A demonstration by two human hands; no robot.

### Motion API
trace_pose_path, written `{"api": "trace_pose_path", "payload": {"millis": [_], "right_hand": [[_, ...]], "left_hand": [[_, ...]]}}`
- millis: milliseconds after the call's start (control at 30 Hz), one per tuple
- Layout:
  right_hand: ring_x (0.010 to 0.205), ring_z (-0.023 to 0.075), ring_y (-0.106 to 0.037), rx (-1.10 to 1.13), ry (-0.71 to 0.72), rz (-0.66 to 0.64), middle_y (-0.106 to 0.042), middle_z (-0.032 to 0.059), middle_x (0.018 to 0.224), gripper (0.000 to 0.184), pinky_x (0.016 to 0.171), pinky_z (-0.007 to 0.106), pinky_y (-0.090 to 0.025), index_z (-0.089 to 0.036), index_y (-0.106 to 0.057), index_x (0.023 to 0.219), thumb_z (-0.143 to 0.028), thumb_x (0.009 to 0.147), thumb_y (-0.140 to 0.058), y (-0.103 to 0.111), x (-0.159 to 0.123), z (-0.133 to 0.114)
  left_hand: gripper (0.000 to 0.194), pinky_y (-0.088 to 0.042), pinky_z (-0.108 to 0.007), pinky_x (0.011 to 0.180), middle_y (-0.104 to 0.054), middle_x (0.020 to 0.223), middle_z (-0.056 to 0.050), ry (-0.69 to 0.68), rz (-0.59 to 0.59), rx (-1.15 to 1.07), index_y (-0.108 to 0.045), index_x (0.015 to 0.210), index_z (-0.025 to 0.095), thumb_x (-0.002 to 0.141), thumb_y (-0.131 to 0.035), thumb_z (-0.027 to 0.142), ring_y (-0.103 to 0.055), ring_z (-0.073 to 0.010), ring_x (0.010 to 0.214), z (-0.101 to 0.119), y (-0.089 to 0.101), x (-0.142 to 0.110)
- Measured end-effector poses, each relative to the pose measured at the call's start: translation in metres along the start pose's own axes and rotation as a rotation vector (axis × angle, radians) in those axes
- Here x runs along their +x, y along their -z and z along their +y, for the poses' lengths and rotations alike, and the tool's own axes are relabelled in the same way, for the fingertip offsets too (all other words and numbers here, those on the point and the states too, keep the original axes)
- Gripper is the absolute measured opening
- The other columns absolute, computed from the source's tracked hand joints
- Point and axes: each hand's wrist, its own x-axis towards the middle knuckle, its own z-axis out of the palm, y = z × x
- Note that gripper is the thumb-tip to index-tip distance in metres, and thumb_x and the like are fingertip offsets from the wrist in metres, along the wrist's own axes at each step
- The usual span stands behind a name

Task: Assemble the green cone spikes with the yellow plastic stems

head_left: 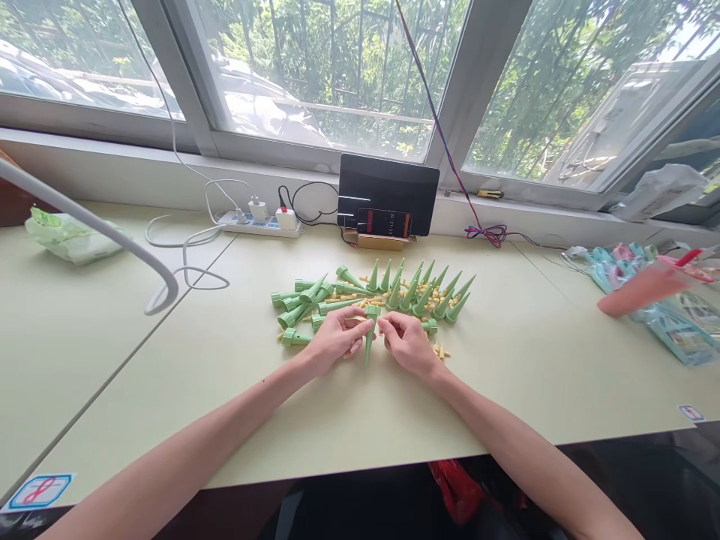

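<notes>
My left hand [339, 337] pinches a green plastic watering spike [371, 330] near its wide cap, with the tapered tip pointing down. Just right of the spike, my right hand [406, 341] has thumb and fingertips pressed together; whatever is between them is too small or hidden to name. Behind the hands, several green spikes [413, 292] stand upright on their caps. Others [304, 304] lie in a loose pile at the left. Small yellow plastic pieces [440, 351] are scattered among the spikes and close to my right hand.
A phone showing a timer [385, 223] leans on a black panel [388, 184] by the window. A power strip [262, 223] with cables sits left of it. A pink cup [646, 285] and bagged items [683, 330] lie right. A white curved tube [90, 214] crosses the left side.
</notes>
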Motion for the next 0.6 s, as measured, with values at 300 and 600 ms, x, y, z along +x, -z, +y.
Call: {"api": "trace_pose_path", "payload": {"millis": [300, 600], "right_hand": [[0.047, 0.0103, -0.037, -0.003, -0.01, 0.058, -0.044, -0.0034, 0.053, 0.042, 0.046, 0.024, -0.029, -0.018, -0.06, 0.068, -0.051, 0.094, -0.052, -0.0025, 0.0007, -0.0019], [0.046, 0.0099, -0.037, 0.082, 0.014, 0.039, -0.051, -0.0015, 0.056, 0.05, 0.046, 0.025, -0.031, -0.019, -0.057, 0.067, -0.059, 0.095, -0.045, -0.0002, 0.0012, 0.0014]], "left_hand": [[0.055, -0.03, -0.019, 0.041, -0.066, 0.072, -0.002, 0.095, -0.004, -0.076, -0.055, 0.107, 0.013, 0.074, -0.077, 0.05, -0.04, -0.0039, 0.044, 0.0014, -0.0029, 0.0009], [0.061, -0.024, -0.018, 0.044, -0.064, 0.08, -0.003, 0.148, -0.117, -0.167, -0.052, 0.121, 0.016, 0.075, -0.078, 0.047, -0.038, -0.003, 0.046, 0.0025, 0.0016, 0.0017]]}}
